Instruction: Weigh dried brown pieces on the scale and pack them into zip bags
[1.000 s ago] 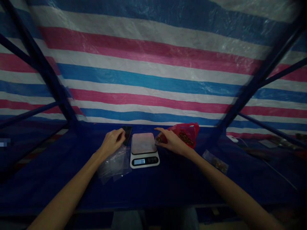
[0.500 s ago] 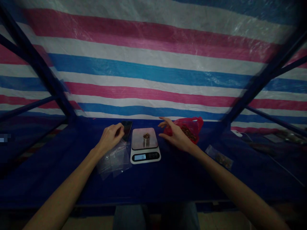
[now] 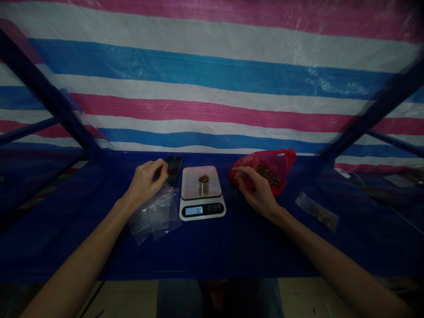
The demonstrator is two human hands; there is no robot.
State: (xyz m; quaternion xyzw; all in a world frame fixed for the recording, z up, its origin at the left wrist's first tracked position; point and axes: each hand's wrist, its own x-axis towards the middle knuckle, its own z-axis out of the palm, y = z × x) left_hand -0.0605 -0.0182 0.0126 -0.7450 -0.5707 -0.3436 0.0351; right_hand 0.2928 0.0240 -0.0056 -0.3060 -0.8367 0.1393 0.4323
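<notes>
A white kitchen scale [image 3: 202, 212] shows 0.0 on its display. On its plate stands a small metal cup [image 3: 203, 185] heaped with brownish bits too small to name. My left hand [image 3: 145, 179] is closed in a pinch left of the scale, over the clear zip bags [image 3: 155, 216] and beside a dark phone [image 3: 172, 170]; whatever the fingers may hold is hidden. To the scale's right, my right hand [image 3: 258, 192] is open, thumb and fingers apart, at the near side of a red plastic bag [image 3: 285, 163] containing more brownish pieces.
A filled clear bag [image 3: 318, 212] lies on the blue table [image 3: 205, 251] at the right. Blue frame posts [image 3: 71, 119] slant up on both sides. Behind the table hangs a striped sheet [image 3: 212, 75]. A white plug-like item with a cable [image 3: 342, 173] lies at the far right.
My right hand has moved from near the scale rightward to the red bag, its fingers drawing closer together. My left hand stays pinched. The view has tilted down slightly.
</notes>
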